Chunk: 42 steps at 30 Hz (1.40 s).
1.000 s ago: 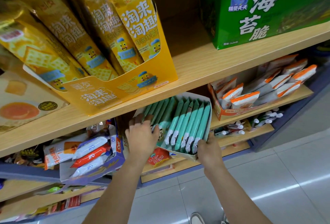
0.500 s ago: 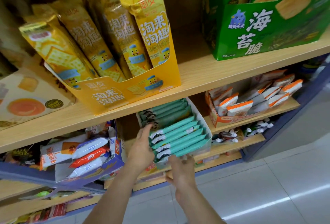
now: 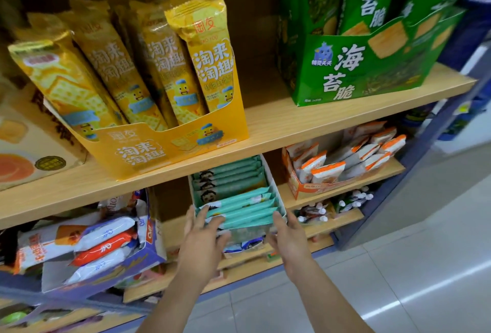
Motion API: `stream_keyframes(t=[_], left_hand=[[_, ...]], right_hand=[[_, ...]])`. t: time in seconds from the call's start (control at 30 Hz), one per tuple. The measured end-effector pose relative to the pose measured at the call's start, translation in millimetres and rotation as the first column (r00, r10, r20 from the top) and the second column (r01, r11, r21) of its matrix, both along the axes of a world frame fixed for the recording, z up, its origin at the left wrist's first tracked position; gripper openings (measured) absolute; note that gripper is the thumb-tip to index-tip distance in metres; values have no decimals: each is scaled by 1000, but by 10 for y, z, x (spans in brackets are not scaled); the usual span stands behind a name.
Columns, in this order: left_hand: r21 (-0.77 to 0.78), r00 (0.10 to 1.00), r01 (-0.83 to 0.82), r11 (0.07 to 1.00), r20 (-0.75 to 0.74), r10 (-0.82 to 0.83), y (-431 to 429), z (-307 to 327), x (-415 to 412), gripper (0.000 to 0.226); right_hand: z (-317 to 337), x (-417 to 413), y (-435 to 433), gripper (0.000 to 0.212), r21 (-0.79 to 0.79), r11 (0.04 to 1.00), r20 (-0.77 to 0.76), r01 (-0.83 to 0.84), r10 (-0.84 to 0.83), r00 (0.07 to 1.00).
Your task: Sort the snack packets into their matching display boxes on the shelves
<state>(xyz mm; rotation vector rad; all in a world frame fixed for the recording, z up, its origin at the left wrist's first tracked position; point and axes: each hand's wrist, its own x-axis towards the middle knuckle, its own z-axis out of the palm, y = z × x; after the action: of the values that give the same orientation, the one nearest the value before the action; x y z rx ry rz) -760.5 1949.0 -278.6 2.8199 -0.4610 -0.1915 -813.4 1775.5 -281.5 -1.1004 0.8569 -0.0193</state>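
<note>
A white display box [image 3: 276, 191] full of teal snack packets [image 3: 240, 206] sits on the second shelf, under the yellow cracker box. My left hand [image 3: 203, 237] lies at the box's front left corner, fingers spread on the front packets. My right hand [image 3: 285, 234] grips the front right corner of the box. Both hands hold the box from the front, one at each corner.
Above, a yellow box of cracker packets [image 3: 170, 144] and a green seaweed box [image 3: 358, 67] stand on the wooden shelf [image 3: 279, 122]. A purple box with white and orange packets [image 3: 106, 247] is on the left, an orange box of white packets [image 3: 334, 168] on the right. Tiled floor lies below.
The teal box has turned from slanting sideways to lying straight on the shelf. My right hand moved from below its front edge to its right corner; the view shifted upward.
</note>
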Motion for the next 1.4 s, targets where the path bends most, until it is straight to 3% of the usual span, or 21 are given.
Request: stream_keyframes(t=[0.03,0.17,0.27,0.37,0.5,0.77,0.93,1.07,1.2,1.3,1.4], left_hand=[[4,1000,-14,1000,8,14,-16,1,28,41],[68,998,-60,996,26,58,-105,9,80,43],[108,996,-74,991,52,69,-191,45,34,51],[18,997,-56,998,51,55,-240,146,-127,54],[-166,990,-85,983,94,101,-171,377,-416,40],[-285,912,-271,919,231,340,541,751,-786,22],[-204,865,-369,907,282,415,1268,848,-717,44],[-119,894,-389,914,190,405,1832,857,-512,57],[-91,923,-367,926,89,375,2295,771,-287,58],[-36,945,-305,952,110,307,2595,653,-63,62],[94,957,-210,973,223,185,2794,584,255,64]], right_hand=[[38,-1,-36,27,8,1000,2,-13,13,1000],[245,-78,-183,37,38,999,-14,-30,30,999],[296,-175,-336,34,-52,997,-3,-64,64,998],[372,-243,-446,32,-240,962,8,-132,138,990],[606,-275,-452,24,-327,875,26,-355,384,923],[814,-188,150,27,-578,493,-52,-650,773,632],[952,-77,729,27,-674,321,-104,-665,850,516],[998,22,1265,53,-797,183,-157,-575,857,490],[956,218,1891,85,-876,-80,-329,-475,819,470],[890,398,2292,99,-860,-194,-431,-472,771,468],[777,530,2558,102,-818,-256,-515,-516,726,456]])
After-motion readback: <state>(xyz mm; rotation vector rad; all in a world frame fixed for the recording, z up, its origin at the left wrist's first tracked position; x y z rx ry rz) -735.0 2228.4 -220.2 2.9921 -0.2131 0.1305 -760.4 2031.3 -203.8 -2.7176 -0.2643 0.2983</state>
